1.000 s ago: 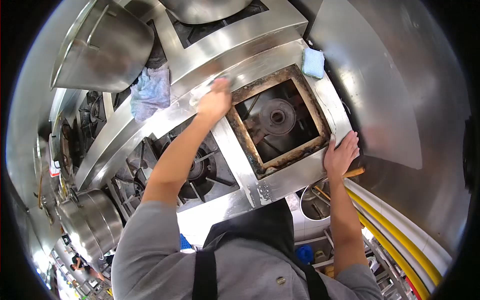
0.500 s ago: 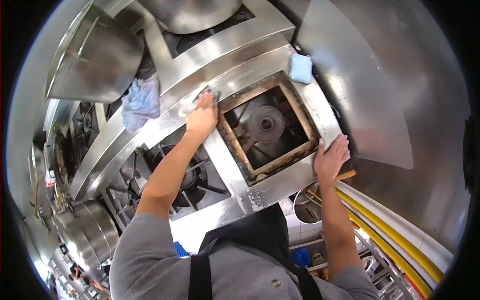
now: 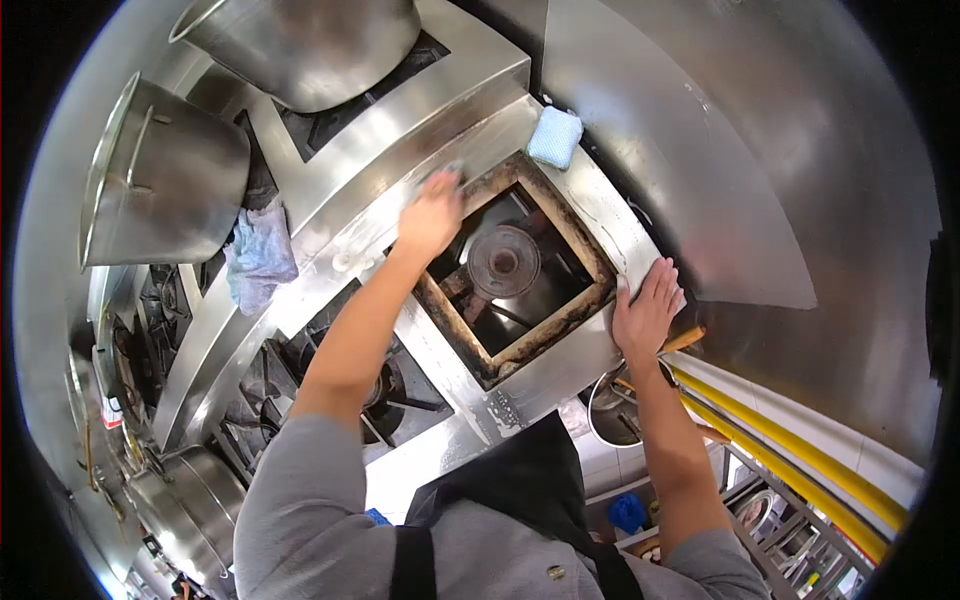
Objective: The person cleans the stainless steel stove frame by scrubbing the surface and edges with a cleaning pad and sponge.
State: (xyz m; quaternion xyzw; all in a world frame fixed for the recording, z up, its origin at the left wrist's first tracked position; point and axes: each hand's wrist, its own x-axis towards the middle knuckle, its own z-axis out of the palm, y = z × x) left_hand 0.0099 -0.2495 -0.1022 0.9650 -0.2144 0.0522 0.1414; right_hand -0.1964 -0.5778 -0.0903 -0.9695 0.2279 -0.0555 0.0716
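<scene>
My left hand is closed on a small greyish scouring pad, partly hidden and blurred. It presses on the wet steel stove top, by the upper left side of a square burner opening. A grimy, browned frame surrounds this opening, with a round burner down inside. My right hand lies flat on the steel edge right of the opening, fingers stretched out. A light blue sponge rests on the ledge beyond the opening. White suds lie left of my left hand.
Two large steel pots stand at the upper left, beside a crumpled blue-purple cloth. Another burner with grates sits under my left forearm. A steel wall rises at the right. Yellow pipes and a round container are below right.
My left hand has slid with the pad to the right along the steel behind the opening. My right hand stays flat on the edge. The view has shifted slightly.
</scene>
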